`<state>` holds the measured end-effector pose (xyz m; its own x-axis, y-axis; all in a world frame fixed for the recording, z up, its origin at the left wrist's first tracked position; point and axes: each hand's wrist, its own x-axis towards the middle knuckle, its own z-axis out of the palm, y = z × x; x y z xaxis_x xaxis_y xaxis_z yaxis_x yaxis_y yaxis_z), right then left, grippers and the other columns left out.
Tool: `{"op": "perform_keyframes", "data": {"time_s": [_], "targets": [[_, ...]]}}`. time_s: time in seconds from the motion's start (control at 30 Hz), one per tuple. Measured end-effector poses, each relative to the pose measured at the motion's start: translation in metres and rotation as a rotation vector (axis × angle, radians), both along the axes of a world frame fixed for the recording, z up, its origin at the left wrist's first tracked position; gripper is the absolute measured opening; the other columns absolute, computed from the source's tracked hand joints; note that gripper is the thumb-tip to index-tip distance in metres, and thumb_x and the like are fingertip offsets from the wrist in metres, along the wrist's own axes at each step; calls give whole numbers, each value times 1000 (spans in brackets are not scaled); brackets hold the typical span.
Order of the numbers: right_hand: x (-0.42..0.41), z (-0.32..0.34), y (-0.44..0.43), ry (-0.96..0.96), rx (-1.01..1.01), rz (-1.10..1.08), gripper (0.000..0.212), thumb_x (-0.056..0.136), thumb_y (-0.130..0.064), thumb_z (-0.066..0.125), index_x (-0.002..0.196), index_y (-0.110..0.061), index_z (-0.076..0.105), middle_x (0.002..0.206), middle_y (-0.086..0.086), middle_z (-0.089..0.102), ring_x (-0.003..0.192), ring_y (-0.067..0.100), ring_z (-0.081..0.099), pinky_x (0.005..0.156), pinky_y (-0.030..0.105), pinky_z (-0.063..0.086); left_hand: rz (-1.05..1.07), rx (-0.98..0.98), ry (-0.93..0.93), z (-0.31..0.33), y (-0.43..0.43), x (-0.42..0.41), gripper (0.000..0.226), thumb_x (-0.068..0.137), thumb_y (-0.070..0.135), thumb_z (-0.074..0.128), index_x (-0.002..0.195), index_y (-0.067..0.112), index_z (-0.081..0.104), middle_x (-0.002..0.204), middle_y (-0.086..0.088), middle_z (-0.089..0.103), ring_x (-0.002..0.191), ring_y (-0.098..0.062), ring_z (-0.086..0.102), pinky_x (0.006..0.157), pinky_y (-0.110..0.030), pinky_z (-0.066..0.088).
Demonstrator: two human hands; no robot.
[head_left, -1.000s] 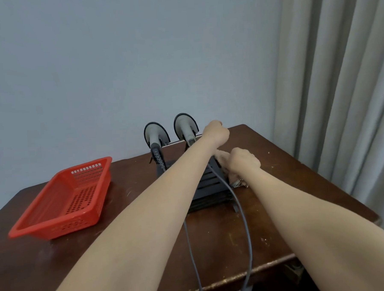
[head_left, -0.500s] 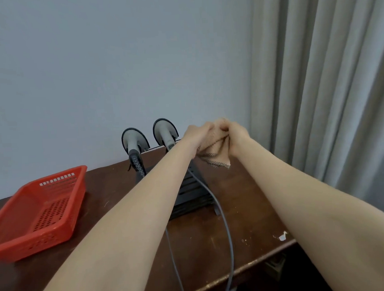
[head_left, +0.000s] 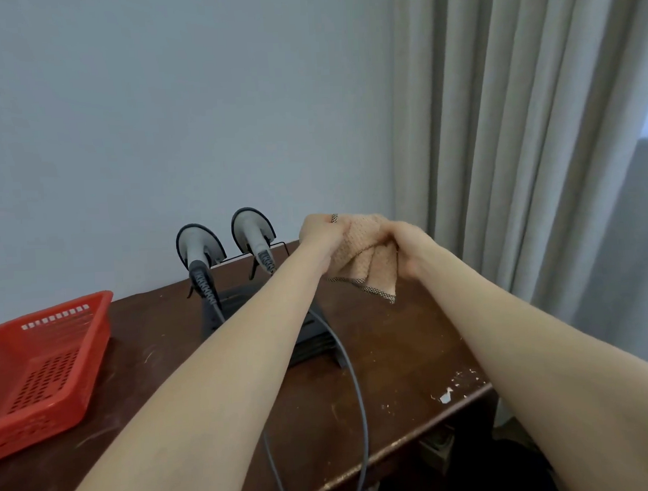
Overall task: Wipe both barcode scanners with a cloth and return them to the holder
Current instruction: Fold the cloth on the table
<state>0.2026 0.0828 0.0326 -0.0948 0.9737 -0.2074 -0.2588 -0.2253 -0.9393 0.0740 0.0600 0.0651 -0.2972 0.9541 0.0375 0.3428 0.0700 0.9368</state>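
A peach waffle-weave cloth (head_left: pixel 370 259) with a dark edge hangs in the air between my two hands, above the right part of the table. My left hand (head_left: pixel 320 235) grips its left side and my right hand (head_left: pixel 408 242) grips its right side. Two grey barcode scanners stand upright in a black holder (head_left: pixel 312 343) at the back of the table: the left scanner (head_left: pixel 198 248) and the right scanner (head_left: pixel 252 230). Their grey cables (head_left: pixel 354 386) run forward over the table's front edge. My left forearm hides much of the holder.
A red plastic basket (head_left: pixel 45 367) sits on the left of the dark wooden table (head_left: pixel 403 357). A grey wall stands behind, and grey curtains (head_left: pixel 515 122) hang to the right. The table's right front corner has chipped white spots.
My right hand lifted the cloth from beside the holder. My left hand came across and took its other side. Both hands now hold it raised, a little farther apart, and the view turned right.
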Motion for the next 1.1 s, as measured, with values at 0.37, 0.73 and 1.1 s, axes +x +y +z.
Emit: {"op": "perform_keyframes", "data": {"time_s": [0.37,0.73,1.1], "targets": [[10,-11,-14,-175,83,89,50,71,-49,78,104,-13,68,102,1,72,96,16,64,88,29,48,-133,128,20,4,-2,1,23,99,20,44,85,16,63,84,-1,62,85,-17,58,76,-30,47],[0,-3,-21,-166,124,111,9,75,-18,66,81,-13,62,65,5,56,69,22,53,71,36,46,-282,-46,134,22,-19,12,22,85,9,50,65,17,51,72,1,50,73,-14,44,60,-24,33],[5,-5,-5,-281,129,-107,34,96,-30,45,116,-6,56,110,9,63,98,25,59,71,34,48,-234,-235,780,21,-10,-19,31,79,23,71,67,9,46,66,-2,46,57,-14,45,49,-24,34]]}}
